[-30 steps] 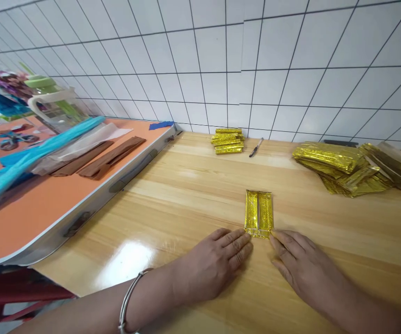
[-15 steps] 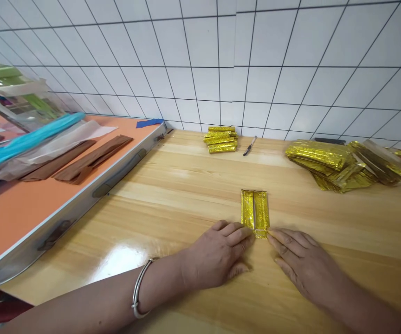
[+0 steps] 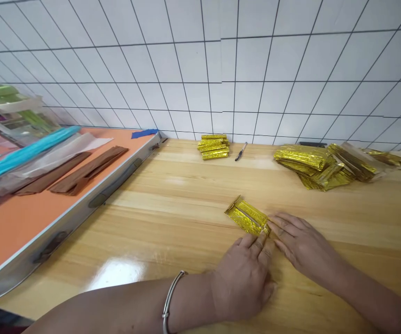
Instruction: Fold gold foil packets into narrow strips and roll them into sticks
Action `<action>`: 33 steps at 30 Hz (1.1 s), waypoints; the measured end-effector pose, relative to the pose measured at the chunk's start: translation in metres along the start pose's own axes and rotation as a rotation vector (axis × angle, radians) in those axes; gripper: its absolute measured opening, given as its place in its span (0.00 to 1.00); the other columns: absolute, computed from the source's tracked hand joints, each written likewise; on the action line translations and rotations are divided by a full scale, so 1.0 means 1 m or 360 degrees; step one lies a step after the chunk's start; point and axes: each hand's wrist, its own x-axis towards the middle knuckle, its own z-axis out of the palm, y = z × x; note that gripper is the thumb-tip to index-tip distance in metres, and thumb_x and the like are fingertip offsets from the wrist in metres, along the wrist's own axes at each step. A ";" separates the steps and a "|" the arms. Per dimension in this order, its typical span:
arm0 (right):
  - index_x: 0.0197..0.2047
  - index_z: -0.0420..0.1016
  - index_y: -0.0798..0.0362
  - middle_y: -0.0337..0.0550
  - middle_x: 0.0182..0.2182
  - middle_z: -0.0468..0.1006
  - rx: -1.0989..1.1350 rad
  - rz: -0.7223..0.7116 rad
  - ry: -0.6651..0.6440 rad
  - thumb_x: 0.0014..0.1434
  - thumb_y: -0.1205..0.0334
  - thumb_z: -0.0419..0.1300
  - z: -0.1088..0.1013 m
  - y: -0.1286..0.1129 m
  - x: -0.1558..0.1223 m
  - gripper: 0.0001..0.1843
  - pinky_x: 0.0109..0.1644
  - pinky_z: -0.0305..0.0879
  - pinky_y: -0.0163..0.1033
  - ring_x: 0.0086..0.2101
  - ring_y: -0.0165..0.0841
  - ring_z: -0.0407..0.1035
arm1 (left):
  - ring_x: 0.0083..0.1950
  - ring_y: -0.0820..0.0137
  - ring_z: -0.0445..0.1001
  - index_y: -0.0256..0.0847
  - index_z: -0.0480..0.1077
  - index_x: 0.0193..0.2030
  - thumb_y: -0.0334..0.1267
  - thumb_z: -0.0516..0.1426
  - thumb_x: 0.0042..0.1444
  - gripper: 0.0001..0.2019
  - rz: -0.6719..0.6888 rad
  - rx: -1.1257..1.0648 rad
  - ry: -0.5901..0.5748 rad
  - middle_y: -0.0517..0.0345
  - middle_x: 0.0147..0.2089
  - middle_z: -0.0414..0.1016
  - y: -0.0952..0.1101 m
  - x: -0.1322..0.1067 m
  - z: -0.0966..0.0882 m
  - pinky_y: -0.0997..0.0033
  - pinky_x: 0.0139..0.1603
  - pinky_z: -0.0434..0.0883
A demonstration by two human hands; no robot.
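A gold foil paper strip (image 3: pixel 249 215), folded with a lengthwise seam down its middle, lies slanted on the wooden table. Its far end stands up slightly as a small flap. My left hand (image 3: pixel 244 273), wearing a metal bangle (image 3: pixel 170 301), presses bent, close-set fingers on the strip's near end; its thumb is set apart. My right hand (image 3: pixel 301 241) rests with fingers stretched out on the table, their tips touching the near right corner of the foil. The fingertips partly hide that end.
Folded gold strips (image 3: pixel 213 147) are stacked by the tiled wall, beside a pen (image 3: pixel 241 151). At right lies a loose heap of gold foil (image 3: pixel 303 160). The left has an orange board (image 3: pixel 43 222) with brown strips (image 3: pixel 89 172), blue material (image 3: pixel 29 150) and a jug (image 3: pixel 22 113).
The foil strip has turned, its far end swinging left. My left hand has moved right and closer to my right hand. The whole view has shifted slightly.
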 end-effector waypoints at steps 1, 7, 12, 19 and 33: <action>0.57 0.68 0.59 0.49 0.57 0.69 0.0016 -0.0003 -0.0004 0.62 0.67 0.50 0.000 -0.002 -0.003 0.21 0.58 0.63 0.50 0.58 0.43 0.60 | 0.67 0.54 0.52 0.23 0.53 0.63 0.46 0.48 0.62 0.31 0.0014 -0.0041 0.0035 0.34 0.65 0.56 0.003 0.003 0.001 0.55 0.67 0.52; 0.56 0.69 0.60 0.52 0.57 0.69 0.0103 0.0005 0.0034 0.62 0.66 0.50 0.008 -0.004 -0.013 0.20 0.60 0.63 0.49 0.57 0.40 0.62 | 0.56 0.64 0.66 0.33 0.60 0.56 0.34 0.54 0.55 0.21 -0.0008 -0.0526 0.0359 0.45 0.57 0.67 -0.011 -0.006 0.000 0.64 0.58 0.65; 0.53 0.73 0.56 0.49 0.54 0.73 0.0298 -0.0006 0.0148 0.62 0.65 0.52 0.012 0.005 -0.010 0.17 0.60 0.64 0.46 0.55 0.37 0.64 | 0.41 0.71 0.69 0.40 0.64 0.40 0.28 0.48 0.61 0.06 -0.0258 -0.0496 0.0984 0.54 0.38 0.70 -0.071 -0.018 -0.011 0.70 0.43 0.70; 0.51 0.73 0.51 0.46 0.51 0.74 0.0520 0.0058 0.0196 0.61 0.64 0.55 0.020 0.011 -0.006 0.15 0.59 0.65 0.47 0.54 0.36 0.65 | 0.53 0.67 0.69 0.39 0.68 0.44 0.34 0.52 0.61 0.07 0.0087 -0.0355 0.0343 0.51 0.47 0.72 -0.110 -0.001 -0.005 0.63 0.54 0.68; 0.53 0.68 0.49 0.48 0.59 0.67 0.0771 0.0097 -0.0038 0.60 0.60 0.56 0.013 0.025 0.007 0.17 0.61 0.60 0.51 0.58 0.38 0.60 | 0.60 0.65 0.66 0.39 0.68 0.51 0.41 0.54 0.61 0.14 0.0265 -0.0558 0.0137 0.48 0.51 0.73 -0.133 0.000 -0.014 0.62 0.59 0.65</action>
